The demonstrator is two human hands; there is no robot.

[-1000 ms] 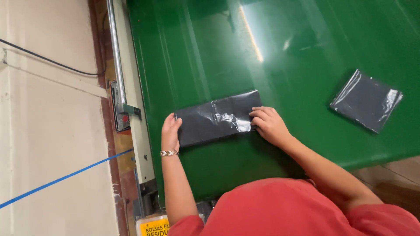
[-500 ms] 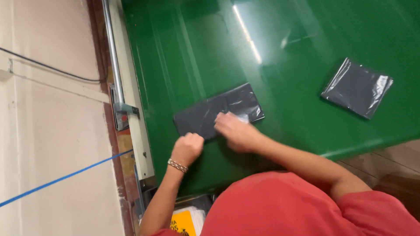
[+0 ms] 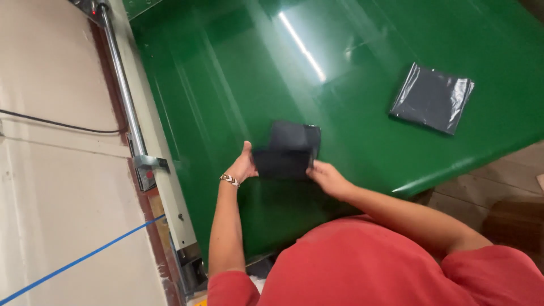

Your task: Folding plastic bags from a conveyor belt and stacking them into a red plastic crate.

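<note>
Head view, looking down over a red-shirted person at a glossy green table [image 3: 226,85]. Two hands in frame, both the person's own. Two dark plastic packets in all.

Packet one: a folded dark grey packet [image 3: 289,150], near the table's front edge, held between the hands. It is doubled over, the upper flap standing up behind the lower fold; whether the lower edge rests on the green surface or is lifted just clear of it cannot be told.

Left hand [image 3: 243,165]: at the packet's left edge, fingers curled round it, thumb up. One beaded bracelet [image 3: 229,179] at the wrist.

Right hand [image 3: 327,178]: at the packet's lower right corner, fingers closed on that edge, forearm reaching in from the lower right.

Packet two: a flat dark grey packet [image 3: 432,97], shiny wrap, lying on the table well apart to the right, near the far right edge, untouched.

Left of the table: one metal rail [image 3: 122,85] running along its side, one black cable [image 3: 56,124] and one blue tape line [image 3: 73,262] on the pale floor.
</note>
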